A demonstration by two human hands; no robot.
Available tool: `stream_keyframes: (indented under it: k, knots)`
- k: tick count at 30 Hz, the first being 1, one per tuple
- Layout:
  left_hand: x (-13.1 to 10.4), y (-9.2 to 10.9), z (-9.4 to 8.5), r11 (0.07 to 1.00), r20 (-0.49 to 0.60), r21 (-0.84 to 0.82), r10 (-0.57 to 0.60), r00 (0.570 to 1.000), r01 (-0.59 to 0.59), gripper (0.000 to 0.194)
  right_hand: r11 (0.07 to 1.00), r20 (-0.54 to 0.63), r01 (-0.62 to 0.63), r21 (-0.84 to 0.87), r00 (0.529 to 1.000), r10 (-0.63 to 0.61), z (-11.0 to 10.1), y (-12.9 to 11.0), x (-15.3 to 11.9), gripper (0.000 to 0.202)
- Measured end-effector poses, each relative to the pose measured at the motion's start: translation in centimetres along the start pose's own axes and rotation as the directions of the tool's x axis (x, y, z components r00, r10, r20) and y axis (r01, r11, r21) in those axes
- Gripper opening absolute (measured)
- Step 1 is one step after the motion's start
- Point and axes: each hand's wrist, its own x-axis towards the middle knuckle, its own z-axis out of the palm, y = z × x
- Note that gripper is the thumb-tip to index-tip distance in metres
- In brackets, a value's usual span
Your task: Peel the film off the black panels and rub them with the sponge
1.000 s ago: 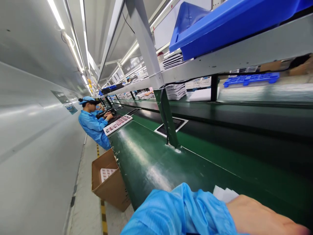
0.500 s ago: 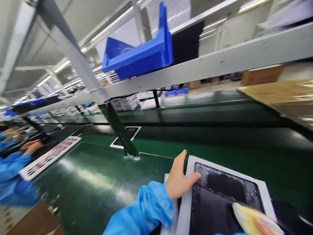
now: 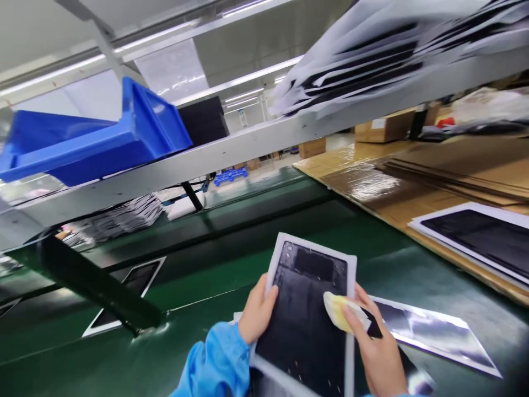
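A black panel in a white foam frame point(image 3: 306, 325) is tilted up between my hands, low in the middle of the view. My left hand point(image 3: 258, 311) grips its left edge, thumb on the front. At its right edge, my right hand point(image 3: 378, 342) has its fingers closed round a yellow and white cloth point(image 3: 341, 313), which lies against the black face, and also holds the frame's side. Small pale specks show on the panel's lower part. Under my right hand and to its right lies a shiny silver sheet with a white border point(image 3: 442, 336).
A green bench point(image 3: 198, 353) runs across, with a slanted green post point(image 3: 95, 286) at left. Above is a grey rail with a blue bin point(image 3: 103, 143) and wrapped sheets point(image 3: 372, 55). Cardboard point(image 3: 363, 182) and another framed panel point(image 3: 479, 237) are at right.
The view has swung right. My left hand, earlier spread at the panel's upper left corner, now grips its left side. The panel is raised and tilted, and my right hand has come to its right edge.
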Motion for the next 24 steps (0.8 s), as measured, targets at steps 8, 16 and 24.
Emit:
stream_keyframes:
  k: [8, 16, 24]
  knots:
    - [17.1, -0.2, 5.3, 0.989, -0.278, -0.050, -0.150, 0.949, 0.141, 0.021, 0.961, 0.091, 0.275, 0.035, 0.956, -0.277, 1.1, -2.2, -3.0, 0.020]
    - [22.8, -2.8, 9.4, 0.965, -0.295, 0.030, -0.241, 0.925, 0.261, 0.032, 0.939, 0.158, 0.344, -0.021, 0.928, -0.337, 1.8, -0.2, -3.4, 0.017]
    - [15.8, -1.2, 9.9, 0.960, 0.027, 0.278, 0.029, 0.999, -0.035, 0.035, 0.938, 0.300, 0.345, 0.026, 0.893, -0.336, 1.0, -3.1, -3.9, 0.019]
